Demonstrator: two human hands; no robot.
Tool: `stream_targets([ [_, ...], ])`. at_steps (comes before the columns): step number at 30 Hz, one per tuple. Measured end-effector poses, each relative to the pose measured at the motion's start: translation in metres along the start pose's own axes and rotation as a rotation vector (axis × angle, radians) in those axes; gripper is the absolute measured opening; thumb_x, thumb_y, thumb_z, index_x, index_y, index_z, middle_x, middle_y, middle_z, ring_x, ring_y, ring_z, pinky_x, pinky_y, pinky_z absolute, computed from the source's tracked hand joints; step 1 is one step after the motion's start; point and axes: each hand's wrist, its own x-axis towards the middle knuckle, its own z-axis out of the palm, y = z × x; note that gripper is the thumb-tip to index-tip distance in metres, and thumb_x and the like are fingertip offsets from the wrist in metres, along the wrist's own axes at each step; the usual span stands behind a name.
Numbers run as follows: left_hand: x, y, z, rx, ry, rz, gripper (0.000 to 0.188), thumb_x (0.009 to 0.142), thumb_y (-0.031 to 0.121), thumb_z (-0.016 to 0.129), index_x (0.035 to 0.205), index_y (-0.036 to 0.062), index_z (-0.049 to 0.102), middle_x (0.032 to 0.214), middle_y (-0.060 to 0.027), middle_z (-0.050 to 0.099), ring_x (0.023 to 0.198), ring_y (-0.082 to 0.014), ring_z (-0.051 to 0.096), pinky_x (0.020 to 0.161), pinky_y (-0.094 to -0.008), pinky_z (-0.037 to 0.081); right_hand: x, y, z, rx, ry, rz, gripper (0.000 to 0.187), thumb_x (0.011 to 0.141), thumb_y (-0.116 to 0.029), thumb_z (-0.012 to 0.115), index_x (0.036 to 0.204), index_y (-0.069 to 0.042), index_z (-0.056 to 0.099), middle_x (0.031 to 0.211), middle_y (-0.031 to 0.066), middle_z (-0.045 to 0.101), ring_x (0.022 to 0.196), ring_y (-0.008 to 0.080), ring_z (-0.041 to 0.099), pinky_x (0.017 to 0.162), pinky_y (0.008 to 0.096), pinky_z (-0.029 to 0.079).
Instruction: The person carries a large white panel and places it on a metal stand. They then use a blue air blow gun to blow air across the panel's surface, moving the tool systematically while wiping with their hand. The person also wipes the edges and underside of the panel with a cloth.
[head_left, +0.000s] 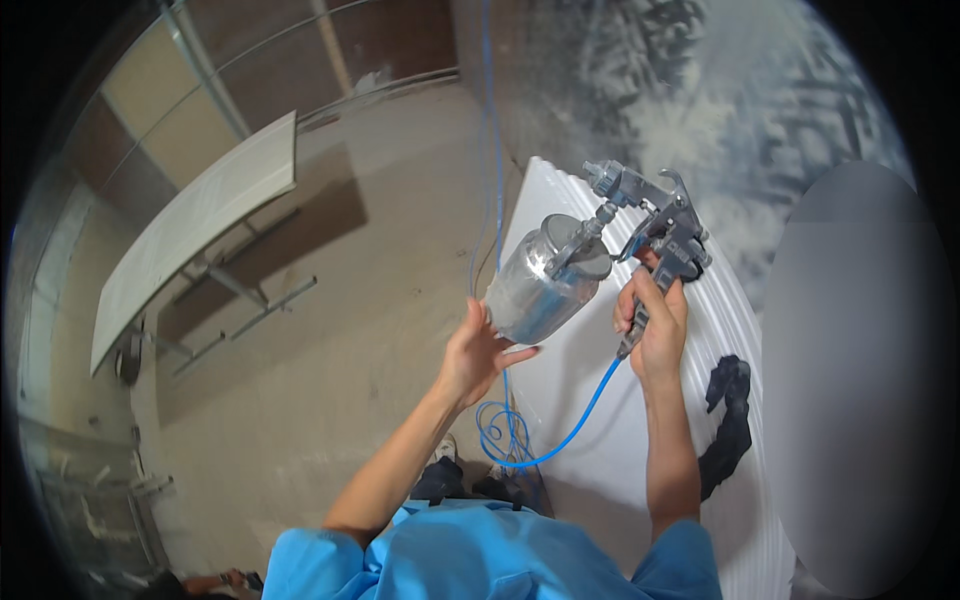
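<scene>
A metal spray gun is held up in front of me, tilted, its silver paint cup hanging to the lower left. My right hand is closed around the gun's handle, fingers near the trigger. Under the cup's bottom end, my left hand supports it, with the thumb up along its side and the other fingers partly hidden beneath. From the base of the handle a blue air hose curves down to loose coils by my feet.
Beneath the gun lies a stack of white panels with ridged edges, a black cloth on it. A long pale board rests on a metal stand at left. A smudged grey wall stands behind; a smooth grey oval covers the right.
</scene>
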Motion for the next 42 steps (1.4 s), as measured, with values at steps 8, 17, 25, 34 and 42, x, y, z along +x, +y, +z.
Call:
stream_targets([
  [8,-0.034,0.052,-0.035,-0.554,0.154,-0.099,0.096,0.097,0.082,0.041,0.164,0.0151,0.035,0.166,-0.0181,0.039,0.149,-0.0403,0.041,0.121,-0.0632,0.034,-0.036,0.025,0.09,-0.276,-0.467,-0.044,0.034,0.109,-0.022,0.057,0.13,0.004,0.06,0.083,0.0057,0.065,0.076,0.0125,0.061,0.069,0.0291,0.049],
  [17,-0.111,0.118,-0.135,-0.551,0.223,0.11,0.087,0.097,0.077,0.045,0.161,0.0177,0.043,0.163,-0.0156,0.043,0.151,-0.0402,0.039,0.122,-0.067,0.029,-0.053,0.083,0.219,-0.072,-0.552,0.183,0.022,0.105,-0.013,0.06,0.115,0.005,0.069,0.088,0.0075,0.066,0.075,0.0151,0.062,0.071,0.03,0.051],
  [25,-0.19,0.193,-0.237,-0.586,0.31,0.15,0.081,0.099,0.076,0.041,0.156,0.0195,0.049,0.157,-0.0128,0.05,0.137,-0.0351,0.052,0.106,-0.0601,0.045,-0.08,0.152,0.356,0.029,-0.661,0.218,0.04,0.107,-0.016,0.061,0.142,0.002,0.053,0.12,0.0172,0.067,0.078,0.0129,0.061,0.06,0.0251,0.048],
  [34,-0.22,0.283,-0.279,-0.413,0.29,-0.03,0.087,0.099,0.078,0.044,0.157,0.0132,0.042,0.156,-0.0211,0.045,0.142,-0.0478,0.046,0.112,-0.0678,0.044,-0.048,0.155,0.439,0.178,-0.345,0.135,0.04,0.111,-0.032,0.056,0.132,0.001,0.061,0.107,0.0165,0.071,0.057,0.0118,0.058,0.046,0.0221,0.039],
  [42,-0.27,0.255,-0.401,-0.068,0.562,-0.06,0.052,0.106,0.056,0.056,0.129,0.0094,0.058,0.129,-0.0177,0.064,0.12,-0.0391,0.068,0.097,-0.056,0.06,0.125,0.149,0.467,-0.301,0.306,-0.704,0.025,0.106,-0.027,0.066,0.115,-0.004,0.066,0.089,0.0046,0.07,0.06,0.0098,0.056,0.051,0.027,0.039],
])
